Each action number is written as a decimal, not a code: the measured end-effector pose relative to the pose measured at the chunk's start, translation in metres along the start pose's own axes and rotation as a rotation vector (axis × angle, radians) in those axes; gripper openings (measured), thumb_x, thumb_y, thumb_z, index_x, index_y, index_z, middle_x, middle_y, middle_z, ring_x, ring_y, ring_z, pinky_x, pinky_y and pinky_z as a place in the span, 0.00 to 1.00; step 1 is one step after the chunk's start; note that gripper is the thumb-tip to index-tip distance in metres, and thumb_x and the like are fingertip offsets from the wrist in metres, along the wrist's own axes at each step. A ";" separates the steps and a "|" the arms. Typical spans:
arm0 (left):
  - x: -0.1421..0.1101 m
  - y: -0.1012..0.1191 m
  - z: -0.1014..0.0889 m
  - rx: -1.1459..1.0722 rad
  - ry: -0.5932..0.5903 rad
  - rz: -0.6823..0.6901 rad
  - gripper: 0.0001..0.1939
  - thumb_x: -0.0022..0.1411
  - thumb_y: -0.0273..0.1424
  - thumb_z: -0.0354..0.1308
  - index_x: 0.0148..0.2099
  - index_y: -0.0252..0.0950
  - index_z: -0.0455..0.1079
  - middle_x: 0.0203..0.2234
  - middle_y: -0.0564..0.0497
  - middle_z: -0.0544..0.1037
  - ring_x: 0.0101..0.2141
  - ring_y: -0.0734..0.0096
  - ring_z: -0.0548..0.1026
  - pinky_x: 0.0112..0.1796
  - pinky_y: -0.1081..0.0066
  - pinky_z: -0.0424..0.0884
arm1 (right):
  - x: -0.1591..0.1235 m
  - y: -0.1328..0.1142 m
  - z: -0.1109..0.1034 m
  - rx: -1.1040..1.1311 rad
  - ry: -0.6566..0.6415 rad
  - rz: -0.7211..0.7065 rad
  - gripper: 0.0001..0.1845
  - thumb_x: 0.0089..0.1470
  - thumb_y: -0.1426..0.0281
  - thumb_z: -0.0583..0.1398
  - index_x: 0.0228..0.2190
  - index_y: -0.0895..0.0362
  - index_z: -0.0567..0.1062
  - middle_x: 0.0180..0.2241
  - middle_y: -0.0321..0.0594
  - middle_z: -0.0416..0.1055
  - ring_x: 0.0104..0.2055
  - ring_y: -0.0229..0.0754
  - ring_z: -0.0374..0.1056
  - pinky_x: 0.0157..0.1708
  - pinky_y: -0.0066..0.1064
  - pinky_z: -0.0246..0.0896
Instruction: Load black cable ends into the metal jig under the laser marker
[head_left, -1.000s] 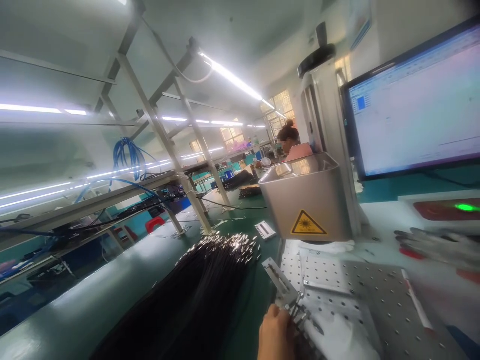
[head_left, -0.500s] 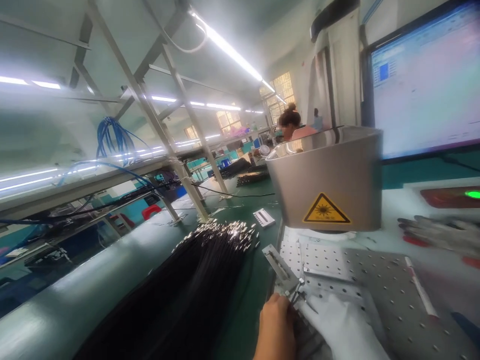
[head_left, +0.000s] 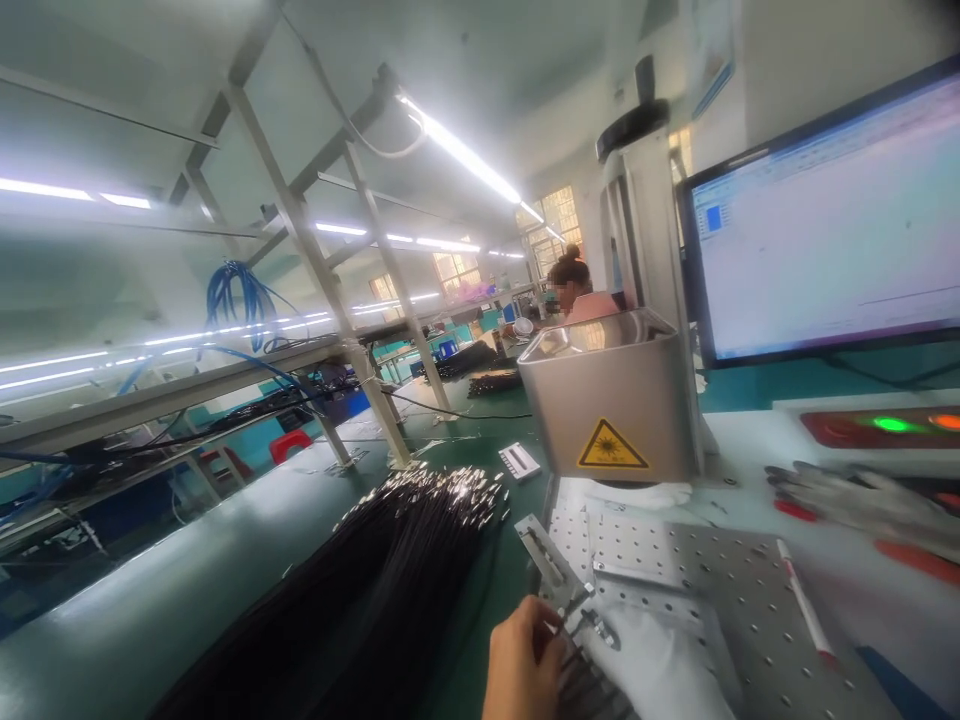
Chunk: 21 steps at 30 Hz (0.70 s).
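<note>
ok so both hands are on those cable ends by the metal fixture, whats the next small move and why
Probably ease the metal-tipped cable ends forward into the slotted fixture. The bare left hand and gloved right hand hold them at its near end, on the perforated plate below the laser head. Whether the tips are already seated is too blurred to tell.

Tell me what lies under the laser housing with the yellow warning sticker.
Under the laser housing lies a white cloth-like sheet on the perforated plate, next to a flat metal piece. The housing covers the spot directly beneath it, so anything there is hidden.
</note>
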<state>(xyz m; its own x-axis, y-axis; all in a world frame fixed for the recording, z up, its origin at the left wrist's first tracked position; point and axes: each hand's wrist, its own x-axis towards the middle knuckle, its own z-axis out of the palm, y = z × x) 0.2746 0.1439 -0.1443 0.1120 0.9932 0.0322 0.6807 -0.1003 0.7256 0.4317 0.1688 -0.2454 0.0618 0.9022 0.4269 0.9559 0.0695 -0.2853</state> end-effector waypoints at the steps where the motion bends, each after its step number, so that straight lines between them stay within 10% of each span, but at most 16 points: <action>1: 0.002 -0.002 0.001 0.050 -0.004 0.027 0.10 0.55 0.22 0.51 0.38 0.33 0.72 0.25 0.52 0.74 0.30 0.68 0.71 0.35 0.71 0.62 | 0.000 0.000 0.003 -0.002 0.013 -0.005 0.12 0.60 0.68 0.58 0.40 0.44 0.82 0.29 0.35 0.77 0.29 0.42 0.73 0.28 0.28 0.62; 13: 0.010 -0.011 0.023 0.584 -0.086 0.088 0.16 0.59 0.19 0.47 0.39 0.37 0.75 0.41 0.41 0.75 0.46 0.56 0.70 0.46 0.64 0.62 | -0.004 -0.003 0.003 -0.051 0.026 0.031 0.16 0.58 0.71 0.57 0.39 0.42 0.82 0.28 0.37 0.77 0.24 0.42 0.71 0.26 0.30 0.65; 21: 0.010 -0.007 0.023 0.501 -0.105 0.114 0.20 0.61 0.17 0.43 0.40 0.38 0.75 0.39 0.44 0.75 0.45 0.60 0.69 0.46 0.66 0.63 | -0.004 0.011 -0.023 -0.170 0.131 -0.320 0.21 0.53 0.80 0.56 0.36 0.42 0.81 0.32 0.32 0.77 0.30 0.39 0.72 0.25 0.25 0.60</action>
<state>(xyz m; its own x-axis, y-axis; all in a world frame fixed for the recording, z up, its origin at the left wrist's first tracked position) 0.2870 0.1529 -0.1649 0.2603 0.9655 0.0041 0.9197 -0.2492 0.3033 0.4483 0.1558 -0.2306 -0.2218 0.7836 0.5803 0.9661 0.2570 0.0222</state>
